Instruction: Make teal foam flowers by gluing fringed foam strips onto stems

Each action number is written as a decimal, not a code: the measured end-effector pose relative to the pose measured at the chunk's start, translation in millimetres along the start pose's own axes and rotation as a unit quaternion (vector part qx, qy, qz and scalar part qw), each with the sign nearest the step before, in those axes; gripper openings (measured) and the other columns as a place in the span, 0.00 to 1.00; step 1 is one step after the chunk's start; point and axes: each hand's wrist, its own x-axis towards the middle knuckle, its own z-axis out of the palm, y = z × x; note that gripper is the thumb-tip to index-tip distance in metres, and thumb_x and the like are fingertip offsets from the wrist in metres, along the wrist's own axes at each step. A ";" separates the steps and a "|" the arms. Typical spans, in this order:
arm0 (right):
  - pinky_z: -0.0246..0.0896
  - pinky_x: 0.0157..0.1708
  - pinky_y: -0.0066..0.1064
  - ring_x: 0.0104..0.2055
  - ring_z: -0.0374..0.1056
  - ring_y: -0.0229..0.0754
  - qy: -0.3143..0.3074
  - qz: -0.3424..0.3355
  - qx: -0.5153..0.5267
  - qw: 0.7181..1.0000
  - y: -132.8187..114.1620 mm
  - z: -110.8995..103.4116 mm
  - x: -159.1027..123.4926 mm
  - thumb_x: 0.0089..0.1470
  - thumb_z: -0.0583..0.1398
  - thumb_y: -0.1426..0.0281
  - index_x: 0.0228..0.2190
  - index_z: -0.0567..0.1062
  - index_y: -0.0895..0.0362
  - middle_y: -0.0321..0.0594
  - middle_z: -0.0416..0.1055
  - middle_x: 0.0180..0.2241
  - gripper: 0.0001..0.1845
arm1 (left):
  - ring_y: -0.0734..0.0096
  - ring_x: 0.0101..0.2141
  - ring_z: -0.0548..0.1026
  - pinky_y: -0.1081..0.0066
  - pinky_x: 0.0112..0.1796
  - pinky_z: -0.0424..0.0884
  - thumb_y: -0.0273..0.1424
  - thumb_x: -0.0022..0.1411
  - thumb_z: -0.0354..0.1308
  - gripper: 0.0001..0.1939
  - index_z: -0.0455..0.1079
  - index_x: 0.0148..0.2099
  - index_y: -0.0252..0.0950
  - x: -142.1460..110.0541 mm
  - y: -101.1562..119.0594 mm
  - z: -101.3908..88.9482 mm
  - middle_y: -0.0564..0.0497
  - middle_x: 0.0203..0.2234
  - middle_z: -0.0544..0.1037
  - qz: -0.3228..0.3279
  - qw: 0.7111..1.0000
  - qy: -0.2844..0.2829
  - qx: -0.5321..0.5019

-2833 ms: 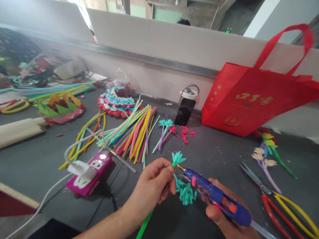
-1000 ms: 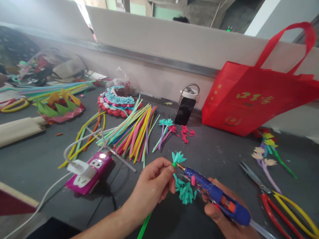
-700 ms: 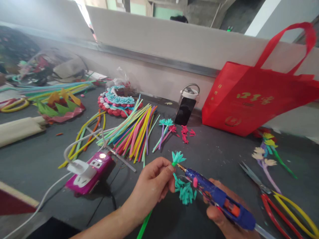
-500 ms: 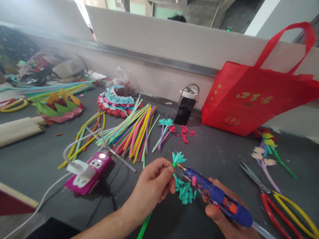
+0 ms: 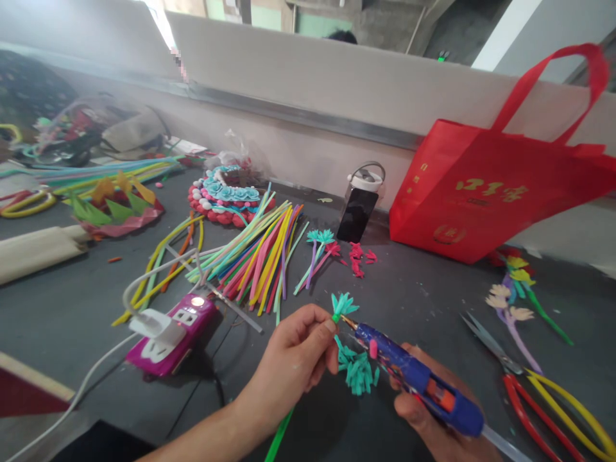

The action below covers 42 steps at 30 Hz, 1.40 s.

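Note:
My left hand (image 5: 305,350) is closed, pinching the green stem of a small flower (image 5: 343,305) with turquoise petals just under its head. The stem's lower part shows below my wrist. My right hand (image 5: 423,401) is wrapped round a blue hot glue gun (image 5: 409,369), with a clear glue stick jutting from its rear. The gun's metal nozzle is at the flower's base, seemingly touching it. Beneath the nozzle lies a pile of loose turquoise petals (image 5: 359,369) on the dark table (image 5: 414,295).
Scissors (image 5: 505,356) and finished flowers (image 5: 514,298) lie at right, before a red bag (image 5: 481,192). A phone (image 5: 357,215) leans on a bottle. Coloured pipe cleaners (image 5: 260,256), red petals (image 5: 356,256) and a purple power strip (image 5: 176,333) with cords lie left and centre.
The glue gun drew back slightly about 0.7 s ago, then returned to the flower's base. My left hand and the flower have stayed nearly still. A yellow loop has appeared at the far left.

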 end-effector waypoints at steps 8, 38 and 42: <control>0.62 0.19 0.29 0.19 0.66 0.39 0.019 -0.015 -0.004 1.000 1.8 1.0 -2.6 0.55 0.56 0.41 0.23 0.71 0.51 0.35 0.71 0.21 0.28 | 0.82 0.12 0.57 0.80 0.14 0.50 0.44 0.61 0.57 0.16 0.62 0.32 0.37 -0.8 -0.9 0.2 0.56 0.16 0.71 0.002 1.000 0.000 -0.006; 0.67 0.29 0.32 0.31 0.74 0.45 0.006 0.008 -0.254 0.967 29.7 1.5 2.9 0.58 0.59 0.59 0.34 0.68 0.51 0.37 0.73 0.31 0.09 | 0.82 0.14 0.58 0.79 0.15 0.53 0.38 0.65 0.56 0.11 0.65 0.36 0.36 13.7 1.1 -14.7 0.57 0.18 0.69 0.026 0.995 0.002 -0.098; 0.66 0.28 0.34 0.32 0.75 0.47 -0.018 0.078 -0.302 0.950 39.3 -5.4 4.8 0.50 0.62 0.60 0.33 0.67 0.51 0.38 0.73 0.32 0.12 | 0.82 0.15 0.58 0.79 0.16 0.53 0.37 0.64 0.58 0.10 0.66 0.36 0.36 14.9 5.9 -15.2 0.57 0.20 0.69 0.025 0.992 -0.009 -0.122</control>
